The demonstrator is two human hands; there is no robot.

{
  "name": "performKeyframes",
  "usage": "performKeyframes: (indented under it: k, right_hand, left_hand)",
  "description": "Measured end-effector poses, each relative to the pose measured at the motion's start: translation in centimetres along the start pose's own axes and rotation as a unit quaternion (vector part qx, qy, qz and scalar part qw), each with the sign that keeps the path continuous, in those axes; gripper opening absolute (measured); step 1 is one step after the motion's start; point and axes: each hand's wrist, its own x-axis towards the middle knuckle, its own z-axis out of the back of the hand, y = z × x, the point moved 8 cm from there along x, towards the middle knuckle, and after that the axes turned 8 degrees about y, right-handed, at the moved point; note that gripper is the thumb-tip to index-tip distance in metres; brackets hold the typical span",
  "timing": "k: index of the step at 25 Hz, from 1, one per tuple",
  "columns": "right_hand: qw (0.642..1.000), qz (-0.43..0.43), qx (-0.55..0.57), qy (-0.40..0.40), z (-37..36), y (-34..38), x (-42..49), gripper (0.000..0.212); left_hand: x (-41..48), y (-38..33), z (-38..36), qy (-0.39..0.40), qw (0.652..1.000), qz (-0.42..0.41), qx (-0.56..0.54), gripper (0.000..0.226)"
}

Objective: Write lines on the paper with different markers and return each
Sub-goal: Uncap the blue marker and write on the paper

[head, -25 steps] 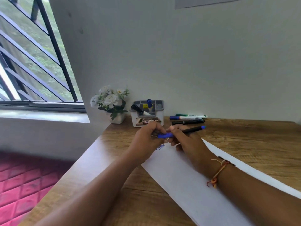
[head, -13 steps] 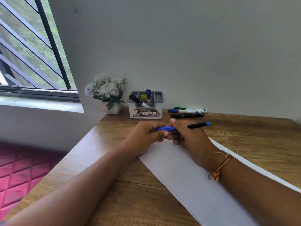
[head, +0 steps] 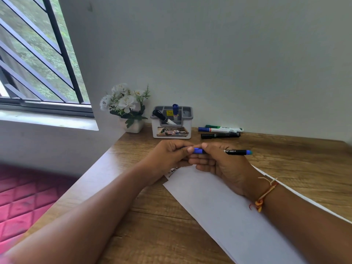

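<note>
Since a second ago we're closing the gap between the two halves. Left hand (head: 167,156) fingers are pinching the blue cap (head: 198,150) and right hand (head: 222,165) fingers are curling round the marker (head: 237,152), over the paper (head: 228,216)'s far end. We're probably capping it. Next it's needing a firm push, then going back to the holder (head: 171,132).

six markers (head: 236,152), one paper (head: 219,206), one holder (head: 171,133)

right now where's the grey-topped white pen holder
Head view, centre: the grey-topped white pen holder stands by the wall, white flower pot on its left, three loose markers on its right.
</note>
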Motion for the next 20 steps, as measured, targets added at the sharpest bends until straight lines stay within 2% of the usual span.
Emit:
performKeyframes:
  k: [3, 6, 8, 10, 11, 13, 15, 17, 19, 20]
  right_hand:
    - [0.999, -0.009, 0.018, -0.040, 0.5, 0.1, 0.0, 0.040]
    - [0.995, 0.021, -0.016, -0.094, 1.6, 0.8, -0.1, 0.028]
    - [0.988, 0.051, -0.081, -0.124, 2.4, 1.5, -0.1, 0.017]
    - [0.976, 0.082, -0.175, -0.100, 2.2, 2.1, -0.2, 0.015]
    - [0.957, 0.096, -0.261, -0.081, 2.0, 2.5, -0.1, 0.016]
    - [0.894, 0.094, -0.436, -0.049, 1.5, 2.5, 0.0, 0.019]
    - [0.860, 0.076, -0.503, -0.040, 1.4, 2.1, -0.1, 0.019]
    - [0.870, 0.072, -0.485, -0.052, 1.7, 1.7, 0.0, 0.020]
    - [0.927, 0.059, -0.358, -0.093, 2.2, 1.6, 0.0, 0.016]
    - [0.945, 0.040, -0.304, -0.113, 2.3, 1.6, 0.1, 0.018]
  left_hand:
    - [-0.1, -0.5, 1.6, -0.065, 0.997, -0.008, 0.046, 0.021]
    - [-0.5, -0.3, 4.1, -0.139, 0.959, 0.041, 0.242, 0.013]
    - [-0.3, 0.3, 4.5, -0.118, 0.933, 0.071, 0.331, 0.017]
    - [0.1, 0.5, 4.0, -0.077, 0.927, 0.071, 0.360, 0.029]
    - [0.2, 0.6, 3.7, -0.059, 0.922, 0.069, 0.376, 0.033]
    - [0.4, 0.7, 3.4, -0.040, 0.913, 0.066, 0.401, 0.032]
    - [0.6, 1.0, 3.3, -0.023, 0.904, 0.071, 0.420, 0.026]
    - [0.7, 1.4, 3.2, -0.003, 0.896, 0.078, 0.437, 0.020]
    - [0.8, 1.6, 3.1, 0.010, 0.895, 0.081, 0.438, 0.014]
    - [0.9, 1.7, 3.1, 0.014, 0.896, 0.082, 0.436, 0.014]
